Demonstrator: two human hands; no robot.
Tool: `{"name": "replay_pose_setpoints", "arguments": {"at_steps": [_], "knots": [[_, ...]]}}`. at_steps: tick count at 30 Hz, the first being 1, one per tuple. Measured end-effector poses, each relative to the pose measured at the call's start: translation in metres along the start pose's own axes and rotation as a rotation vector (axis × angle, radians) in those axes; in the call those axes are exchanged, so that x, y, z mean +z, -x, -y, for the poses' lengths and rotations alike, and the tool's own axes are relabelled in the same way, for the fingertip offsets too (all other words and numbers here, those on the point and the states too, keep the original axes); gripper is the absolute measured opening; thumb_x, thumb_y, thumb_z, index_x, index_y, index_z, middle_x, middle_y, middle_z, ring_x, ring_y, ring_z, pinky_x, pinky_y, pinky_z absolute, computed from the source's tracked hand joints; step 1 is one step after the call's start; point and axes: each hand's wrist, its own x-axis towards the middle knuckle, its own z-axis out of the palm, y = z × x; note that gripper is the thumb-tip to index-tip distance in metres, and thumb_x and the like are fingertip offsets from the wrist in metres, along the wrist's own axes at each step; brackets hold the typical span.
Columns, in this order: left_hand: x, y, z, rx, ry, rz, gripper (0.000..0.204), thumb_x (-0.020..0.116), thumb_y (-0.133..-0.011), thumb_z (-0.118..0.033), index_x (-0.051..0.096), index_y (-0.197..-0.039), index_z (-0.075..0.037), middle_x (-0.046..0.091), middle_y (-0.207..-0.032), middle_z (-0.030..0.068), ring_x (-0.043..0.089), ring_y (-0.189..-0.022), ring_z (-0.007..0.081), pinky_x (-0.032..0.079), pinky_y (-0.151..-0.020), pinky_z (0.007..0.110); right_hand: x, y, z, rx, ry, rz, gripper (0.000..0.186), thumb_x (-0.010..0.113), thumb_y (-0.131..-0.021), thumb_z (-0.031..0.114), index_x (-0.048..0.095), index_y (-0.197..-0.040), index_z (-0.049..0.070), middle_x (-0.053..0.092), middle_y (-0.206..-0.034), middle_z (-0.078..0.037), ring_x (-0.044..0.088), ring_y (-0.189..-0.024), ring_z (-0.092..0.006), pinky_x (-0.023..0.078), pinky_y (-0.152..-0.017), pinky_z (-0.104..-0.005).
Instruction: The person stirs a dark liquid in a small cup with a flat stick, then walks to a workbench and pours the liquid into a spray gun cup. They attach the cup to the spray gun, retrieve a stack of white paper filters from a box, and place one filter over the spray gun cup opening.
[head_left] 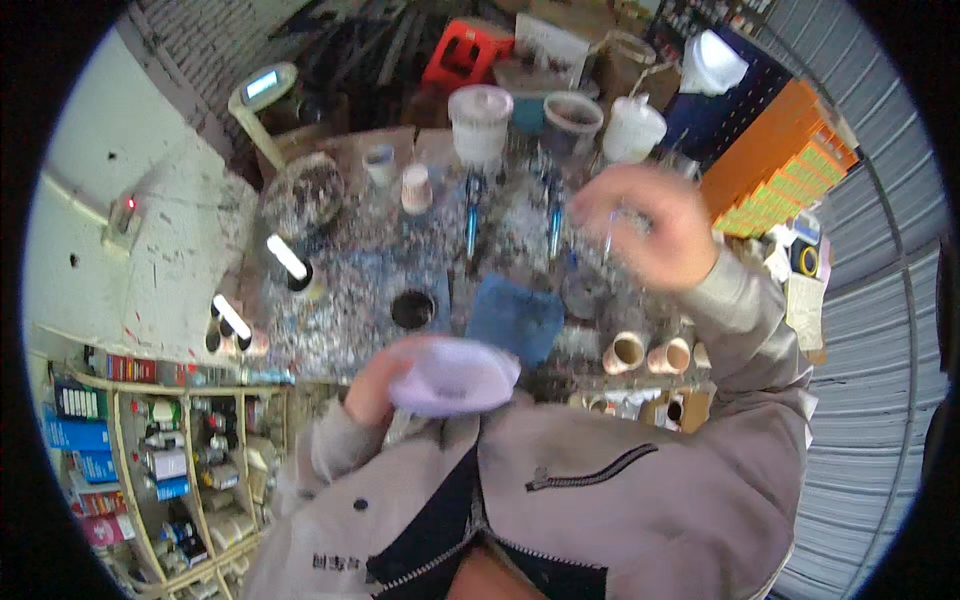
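lilac cup in left hand

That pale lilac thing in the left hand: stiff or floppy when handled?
Probably soft: the lilac piece sags rounded over the left hand like cloth or a thin lid. Likely light, since one hand carries it. Blur hides its material.

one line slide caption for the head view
Left hand holds a pale cloth; blurred right hand above paint-spattered bench.

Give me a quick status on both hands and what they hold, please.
Left hand holds a pale lilac cup near the chest. Right hand raised over the paint-spattered bench, blurred; contents unclear. Blue cloth lies between them.
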Motion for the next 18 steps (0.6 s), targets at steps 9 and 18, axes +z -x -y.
{"name": "replay_pose_setpoints", "arguments": {"at_steps": [9, 18], "knots": [[0.05, -0.047, -0.033, -0.097, 0.33, 0.1, 0.07, 0.055, -0.1, -0.04, 0.041, -0.16, -0.008, 0.057, -0.15, 0.0177, 0.06, -0.135, 0.0335, 0.056, -0.107, 0.051, 0.083, 0.022, 0.064, -0.082, 0.279, 0.47, 0.026, 0.077, -0.083, 0.031, 0.074, -0.098, 0.009, 0.074, -0.09, -0.012, 0.073, -0.085, -0.0354, 0.059, -0.073, -0.0492], [0.018, 0.023, 0.025, 0.169, 0.493, 0.009, 0.063, 0.06, -0.103, -0.045, 0.052, -0.15, -0.004, 0.066, -0.137, 0.0173, 0.063, -0.127, 0.0355, 0.049, -0.107, 0.045, -0.11, -0.114, -0.062, 0.17, 1.078, -0.27, 0.032, 0.068, -0.096, 0.033, 0.075, -0.123, 0.017, 0.078, -0.102, -0.017, 0.075, -0.093, -0.0392, 0.061, -0.083, -0.0524]]}}
